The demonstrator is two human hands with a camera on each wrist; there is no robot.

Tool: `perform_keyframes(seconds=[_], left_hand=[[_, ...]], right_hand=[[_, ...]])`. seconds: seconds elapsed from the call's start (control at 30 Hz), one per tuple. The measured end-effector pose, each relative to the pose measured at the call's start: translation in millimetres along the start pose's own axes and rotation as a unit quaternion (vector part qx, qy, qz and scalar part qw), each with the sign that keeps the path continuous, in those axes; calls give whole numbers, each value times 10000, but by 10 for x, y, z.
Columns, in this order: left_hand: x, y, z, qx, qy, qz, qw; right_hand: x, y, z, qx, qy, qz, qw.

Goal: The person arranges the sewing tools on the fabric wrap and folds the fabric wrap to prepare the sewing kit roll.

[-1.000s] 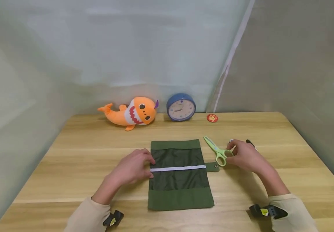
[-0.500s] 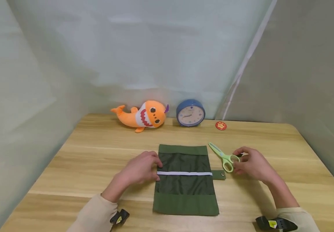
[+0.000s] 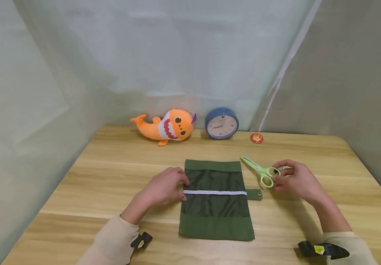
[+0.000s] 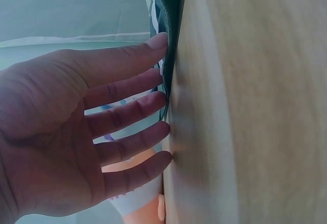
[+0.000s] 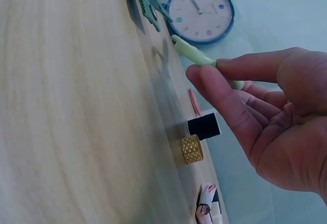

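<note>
An unrolled dark green fabric pouch (image 3: 215, 204) with a white elastic band across it lies on the table, its snap strap (image 3: 254, 194) pointing right. My left hand (image 3: 167, 186) rests at the pouch's left edge. In the left wrist view, the thumb touches the fabric (image 4: 174, 9) and the fingers lie fairly straight, apart from one another. Light green scissors (image 3: 256, 168) are pinched by one handle loop between the thumb and fingers of my right hand (image 3: 298, 182). The right wrist view has the scissors (image 5: 196, 57) raised above the tabletop, their shadow below.
An orange plush shark (image 3: 165, 125), a blue clock (image 3: 221, 124) and a red round badge (image 3: 256, 138) line the table's back. Beyond the right hand, the right wrist view holds a black thread spool (image 5: 203, 126), a gold dimpled ring (image 5: 191, 149) and a rolled pale strip (image 5: 205, 203).
My right hand has taken hold of the scissors by the handle and lifted them slightly. The left hand stays at the pouch's edge. The head view has shifted a little.
</note>
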State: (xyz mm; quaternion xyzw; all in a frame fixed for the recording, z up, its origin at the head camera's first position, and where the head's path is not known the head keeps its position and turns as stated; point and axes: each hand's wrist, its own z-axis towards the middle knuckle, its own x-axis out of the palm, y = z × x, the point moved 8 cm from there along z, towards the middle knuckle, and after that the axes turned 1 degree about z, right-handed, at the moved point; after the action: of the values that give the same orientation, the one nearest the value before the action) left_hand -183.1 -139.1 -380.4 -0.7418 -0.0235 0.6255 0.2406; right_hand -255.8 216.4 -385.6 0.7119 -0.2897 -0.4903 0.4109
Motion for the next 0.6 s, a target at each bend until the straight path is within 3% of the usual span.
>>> perform_keyframes(seconds=[0.6], left_hand=[[7, 14, 32, -74, 64, -29, 9999]], right_hand=[[-25, 115, 40, 125, 43, 655, 9978]])
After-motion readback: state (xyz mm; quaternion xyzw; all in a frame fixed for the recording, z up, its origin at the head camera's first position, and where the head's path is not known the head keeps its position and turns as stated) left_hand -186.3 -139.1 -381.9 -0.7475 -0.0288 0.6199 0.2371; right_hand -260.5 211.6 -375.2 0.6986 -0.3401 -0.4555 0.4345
